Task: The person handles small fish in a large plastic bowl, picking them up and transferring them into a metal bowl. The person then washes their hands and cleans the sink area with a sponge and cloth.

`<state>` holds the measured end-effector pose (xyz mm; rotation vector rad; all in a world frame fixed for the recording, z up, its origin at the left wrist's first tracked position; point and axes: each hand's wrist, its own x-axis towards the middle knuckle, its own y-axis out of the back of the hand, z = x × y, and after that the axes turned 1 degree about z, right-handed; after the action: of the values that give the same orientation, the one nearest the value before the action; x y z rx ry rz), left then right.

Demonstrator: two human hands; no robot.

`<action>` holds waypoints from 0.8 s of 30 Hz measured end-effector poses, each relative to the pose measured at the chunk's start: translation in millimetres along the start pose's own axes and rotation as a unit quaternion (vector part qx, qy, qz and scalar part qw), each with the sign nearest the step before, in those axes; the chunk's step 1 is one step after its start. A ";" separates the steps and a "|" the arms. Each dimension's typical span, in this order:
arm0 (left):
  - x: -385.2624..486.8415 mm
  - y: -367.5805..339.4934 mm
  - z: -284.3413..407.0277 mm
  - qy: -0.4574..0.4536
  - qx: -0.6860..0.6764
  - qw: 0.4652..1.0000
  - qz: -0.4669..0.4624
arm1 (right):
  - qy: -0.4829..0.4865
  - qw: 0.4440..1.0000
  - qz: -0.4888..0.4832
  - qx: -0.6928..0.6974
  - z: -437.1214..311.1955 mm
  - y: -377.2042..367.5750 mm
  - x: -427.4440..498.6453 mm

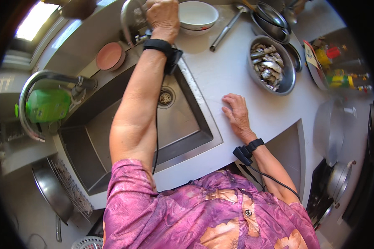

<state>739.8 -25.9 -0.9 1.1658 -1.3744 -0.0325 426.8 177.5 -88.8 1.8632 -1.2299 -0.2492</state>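
At the top of the view, my left hand is a curled fist between a thin curved metal faucet and a white bowl. Its fingertips and anything inside them are hidden. My right hand rests on the pale countertop, fingers slightly bent and holding nothing. The stainless steel sink lies below my left forearm, with its drain strainer showing. To the upper right of my right hand, a metal bowl holds silvery pieces, apparently fish. Both wrists wear black straps with small devices.
A pink bowl and a larger gooseneck faucet stand behind the sink, near a green plastic jug. A metal-handled utensil lies by the white bowl. Stacked metal pans are at the upper right; a wok is lower left.
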 end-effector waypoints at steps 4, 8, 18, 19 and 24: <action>1.2 40.3 -8.9 -0.014 0.029 0.995 0.091 | -0.005 1.000 -0.002 0.000 -1.0 -1.0 -0.4; -6.7 94.7 -23.0 0.051 -0.037 0.991 0.115 | -0.005 1.000 0.006 0.003 -1.3 -3.3 -0.5; -167.3 196.2 -56.3 -0.179 -0.506 0.836 -0.114 | -0.036 0.992 0.052 0.110 12.8 -7.7 -16.9; -181.8 195.7 -55.9 -0.176 -0.557 0.790 -0.185 | -0.051 0.987 0.031 0.149 13.7 -8.0 -19.3; -231.5 180.3 -39.6 -0.046 -0.661 0.659 -0.356 | -0.103 0.974 0.024 0.202 8.0 -6.2 -20.2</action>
<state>597.7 230.2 -43.7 0.3029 -0.5161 -1.4377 416.3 190.7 -103.9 2.1918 -1.5557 -0.1791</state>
